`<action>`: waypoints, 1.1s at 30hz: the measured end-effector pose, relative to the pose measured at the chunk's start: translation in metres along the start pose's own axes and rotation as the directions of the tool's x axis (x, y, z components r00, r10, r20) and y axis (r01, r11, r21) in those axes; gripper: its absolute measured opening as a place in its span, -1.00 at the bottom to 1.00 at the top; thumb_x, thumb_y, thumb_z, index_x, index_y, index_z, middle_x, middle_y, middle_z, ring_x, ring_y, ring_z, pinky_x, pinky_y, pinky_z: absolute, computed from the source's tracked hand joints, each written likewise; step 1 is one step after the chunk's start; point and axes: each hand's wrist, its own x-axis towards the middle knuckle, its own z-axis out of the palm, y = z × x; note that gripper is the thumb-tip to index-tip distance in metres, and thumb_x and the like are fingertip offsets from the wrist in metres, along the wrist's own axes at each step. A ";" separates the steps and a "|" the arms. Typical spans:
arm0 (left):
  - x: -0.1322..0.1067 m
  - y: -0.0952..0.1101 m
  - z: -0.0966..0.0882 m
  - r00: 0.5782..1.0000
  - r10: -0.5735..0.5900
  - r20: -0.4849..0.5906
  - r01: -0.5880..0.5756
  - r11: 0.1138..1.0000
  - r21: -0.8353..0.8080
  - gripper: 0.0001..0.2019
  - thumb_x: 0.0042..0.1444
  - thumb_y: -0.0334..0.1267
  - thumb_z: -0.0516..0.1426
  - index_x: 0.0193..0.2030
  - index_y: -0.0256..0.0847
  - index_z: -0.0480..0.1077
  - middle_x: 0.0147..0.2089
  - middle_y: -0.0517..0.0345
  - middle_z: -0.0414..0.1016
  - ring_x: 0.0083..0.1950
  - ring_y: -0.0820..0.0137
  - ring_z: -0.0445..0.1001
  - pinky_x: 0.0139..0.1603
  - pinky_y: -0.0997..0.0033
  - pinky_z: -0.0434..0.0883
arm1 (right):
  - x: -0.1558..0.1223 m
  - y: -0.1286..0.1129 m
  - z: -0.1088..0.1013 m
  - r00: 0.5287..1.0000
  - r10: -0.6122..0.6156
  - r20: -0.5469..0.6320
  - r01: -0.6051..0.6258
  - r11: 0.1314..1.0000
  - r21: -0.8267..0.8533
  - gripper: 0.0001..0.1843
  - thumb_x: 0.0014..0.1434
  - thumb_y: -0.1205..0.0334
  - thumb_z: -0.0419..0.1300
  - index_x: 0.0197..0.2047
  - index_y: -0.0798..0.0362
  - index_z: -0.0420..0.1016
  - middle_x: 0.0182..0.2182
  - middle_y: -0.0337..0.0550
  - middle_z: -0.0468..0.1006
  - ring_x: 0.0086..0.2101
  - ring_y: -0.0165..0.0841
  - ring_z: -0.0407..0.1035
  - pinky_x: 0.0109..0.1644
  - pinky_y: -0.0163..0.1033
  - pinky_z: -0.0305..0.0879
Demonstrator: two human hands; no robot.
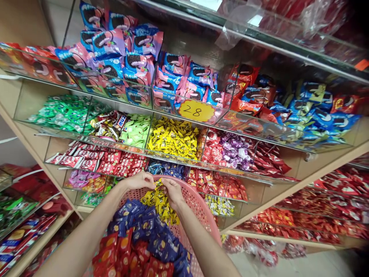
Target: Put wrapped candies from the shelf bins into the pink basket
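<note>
The left hand (144, 181) and right hand (173, 191) pinch a yellow candy (158, 183) near the basket's (196, 198) far edge, where a loosened pinch could drop it outside.

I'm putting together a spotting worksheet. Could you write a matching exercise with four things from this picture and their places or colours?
1. Basket
2. Price label
3. Right hand
4. Green sweets

A. Piled on a shelf
B. Pink, with holes
C. Yellow, reading 28
D. Over the basket's far side

Pairs: 1-B; 2-C; 3-D; 4-A
</note>
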 end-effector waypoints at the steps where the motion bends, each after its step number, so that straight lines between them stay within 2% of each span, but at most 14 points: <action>1: 0.000 0.000 -0.001 1.000 0.004 0.007 -0.004 1.000 0.013 -0.73 -0.19 -0.05 0.17 -0.53 -0.26 0.41 -0.34 0.20 0.32 -0.28 0.43 0.30 -0.22 0.51 0.24 | 0.000 0.001 -0.001 1.000 0.010 0.004 -0.009 1.000 -0.007 -0.73 -0.25 0.06 0.27 -0.54 0.09 0.42 -0.70 -0.38 0.29 -0.67 -0.58 0.05 -0.61 -0.42 -0.08; 5: 0.002 0.000 -0.003 0.999 0.010 0.050 -0.014 0.997 0.080 -0.73 -0.21 -0.03 0.18 -0.50 -0.22 0.45 -0.30 0.21 0.31 -0.22 0.42 0.30 -0.19 0.52 0.23 | -0.003 -0.005 -0.006 0.996 0.035 0.083 -0.025 0.993 -0.119 -0.71 -0.24 0.05 0.27 -0.47 0.08 0.45 -0.66 -0.36 0.34 -0.66 -0.57 0.09 -0.61 -0.42 -0.06; 9: 0.001 0.006 -0.005 0.997 -0.003 0.082 -0.007 0.991 0.132 -0.72 -0.19 0.00 0.16 -0.47 -0.18 0.48 -0.29 0.22 0.31 -0.20 0.41 0.30 -0.18 0.54 0.23 | -0.009 -0.021 -0.014 0.992 -0.004 0.127 0.028 0.981 -0.193 -0.73 -0.24 0.07 0.28 -0.51 0.10 0.46 -0.65 -0.33 0.38 -0.65 -0.57 0.11 -0.58 -0.41 -0.01; 11: 0.001 0.010 -0.005 0.996 -0.015 0.090 0.005 0.994 0.111 -0.71 -0.18 0.00 0.16 -0.40 -0.16 0.48 -0.27 0.21 0.33 -0.20 0.41 0.32 -0.18 0.54 0.24 | -0.013 -0.029 -0.024 0.995 -0.045 0.084 0.061 0.977 -0.202 -0.74 -0.23 0.07 0.27 -0.51 0.10 0.46 -0.65 -0.32 0.39 -0.64 -0.56 0.13 -0.58 -0.42 0.00; 16: -0.001 0.015 -0.004 0.996 -0.045 0.073 0.040 0.997 0.068 -0.68 -0.21 0.00 0.17 -0.34 -0.15 0.48 -0.22 0.19 0.36 -0.20 0.41 0.35 -0.17 0.53 0.28 | -0.021 -0.035 -0.062 0.974 -0.167 -0.152 0.119 0.952 -0.283 -0.72 -0.17 0.04 0.21 -0.50 0.12 0.41 -0.72 -0.33 0.33 -0.68 -0.53 0.13 -0.60 -0.41 0.03; 18: -0.001 0.015 -0.003 0.997 -0.036 0.069 0.032 0.998 0.060 -0.69 -0.21 -0.01 0.17 -0.35 -0.15 0.48 -0.22 0.18 0.37 -0.19 0.41 0.36 -0.16 0.52 0.28 | -0.024 -0.030 -0.071 0.972 -0.190 -0.140 0.121 0.911 -0.393 -0.71 -0.14 0.04 0.18 -0.52 0.13 0.40 -0.76 -0.33 0.30 -0.70 -0.52 0.12 -0.62 -0.40 0.03; 22: -0.001 0.015 0.000 0.997 -0.004 0.075 0.001 0.999 0.037 -0.71 -0.17 -0.03 0.15 -0.36 -0.16 0.48 -0.25 0.18 0.39 -0.17 0.40 0.37 -0.11 0.50 0.27 | -0.027 -0.017 -0.077 0.965 -0.256 -0.055 0.163 0.751 -0.640 -0.74 -0.10 0.09 0.11 -0.59 0.12 0.38 -0.74 -0.27 0.35 -0.69 -0.49 0.17 -0.60 -0.40 0.09; 25: 0.000 0.015 0.002 0.998 -0.009 0.062 0.006 0.999 0.039 -0.71 -0.18 -0.02 0.16 -0.37 -0.16 0.48 -0.26 0.19 0.39 -0.19 0.41 0.37 -0.13 0.50 0.28 | -0.029 -0.008 -0.078 0.965 -0.255 -0.063 0.132 0.677 -0.724 -0.78 -0.10 0.15 0.07 -0.62 0.11 0.36 -0.74 -0.26 0.37 -0.69 -0.47 0.22 -0.59 -0.40 0.12; 29: 0.000 0.014 0.002 0.998 -0.022 0.054 0.020 0.999 0.039 -0.69 -0.18 0.00 0.15 -0.36 -0.16 0.48 -0.26 0.18 0.38 -0.23 0.42 0.38 -0.17 0.51 0.30 | -0.029 0.003 -0.081 0.975 -0.199 -0.097 0.066 0.681 -0.729 -0.81 -0.13 0.19 0.07 -0.63 0.11 0.34 -0.74 -0.24 0.39 -0.68 -0.43 0.28 -0.59 -0.40 0.15; 33: 0.000 0.013 0.002 0.999 -0.015 0.049 0.013 0.999 0.052 -0.70 -0.18 -0.01 0.15 -0.37 -0.16 0.48 -0.25 0.19 0.37 -0.21 0.42 0.37 -0.16 0.52 0.29 | -0.027 0.009 -0.077 0.980 -0.110 -0.167 -0.020 0.779 -0.627 -0.85 -0.15 0.23 0.08 -0.66 0.09 0.29 -0.77 -0.24 0.38 -0.71 -0.43 0.28 -0.63 -0.41 0.13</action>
